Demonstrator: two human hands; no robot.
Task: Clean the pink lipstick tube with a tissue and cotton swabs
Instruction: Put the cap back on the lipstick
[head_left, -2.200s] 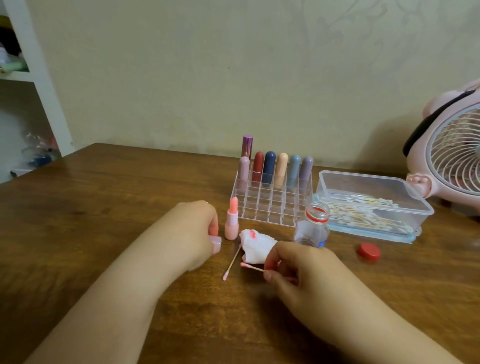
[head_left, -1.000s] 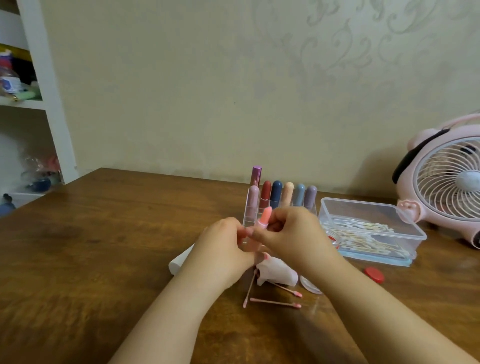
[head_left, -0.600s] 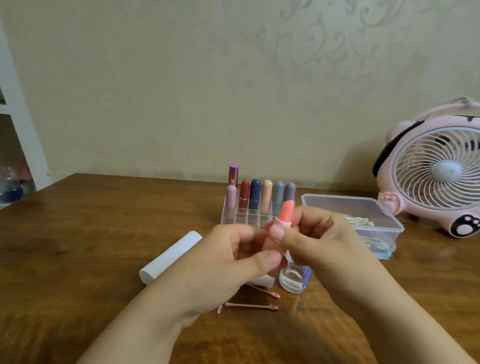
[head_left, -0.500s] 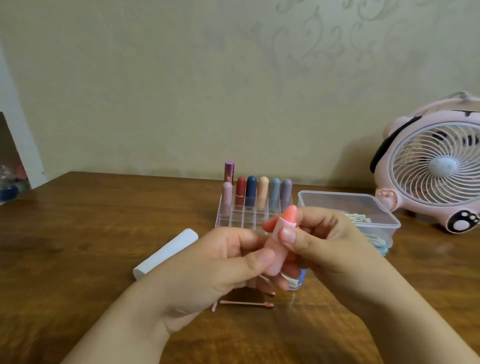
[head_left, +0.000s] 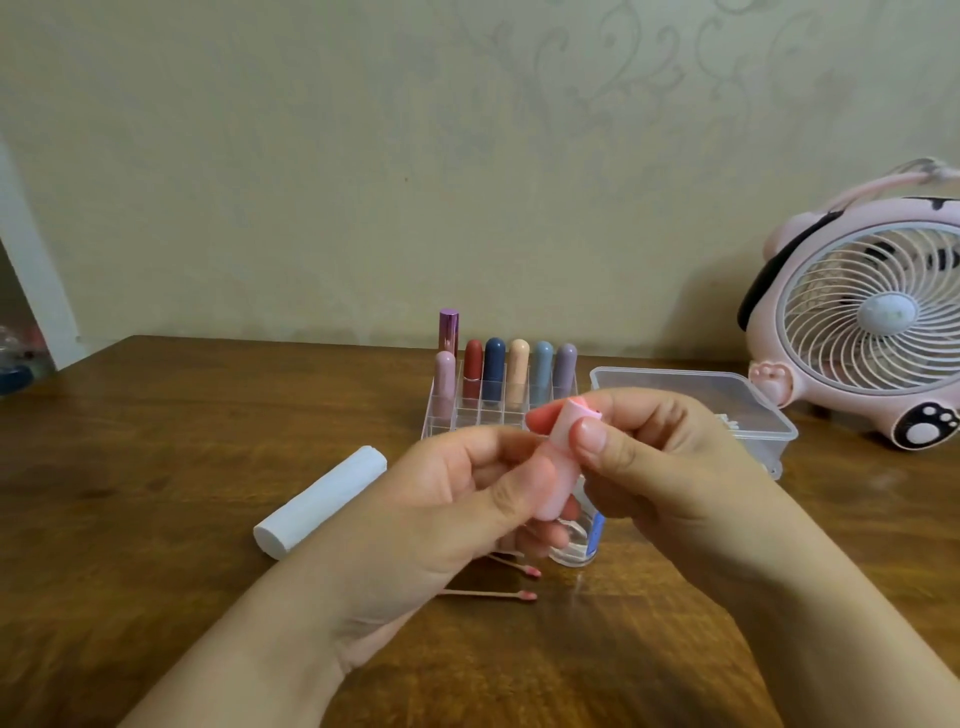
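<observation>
Head view: both hands hold the pink lipstick tube (head_left: 558, 467) raised above the counter (head_left: 156, 467); the left hand (head_left: 457, 514) curls round its lower body, the right hand (head_left: 660, 462) pinches its top end; used cotton swabs (head_left: 493, 594) lie under them; a white roll (head_left: 322, 499) lies left, with bare wood beyond it toward the counter's left edge.

Lighting: dim, warm, even; your view shows no glare. Shadow: soft, cast left of the fan (head_left: 862, 317) onto the wall (head_left: 363, 156). Blur: slight on your hands; edges bow.
</observation>
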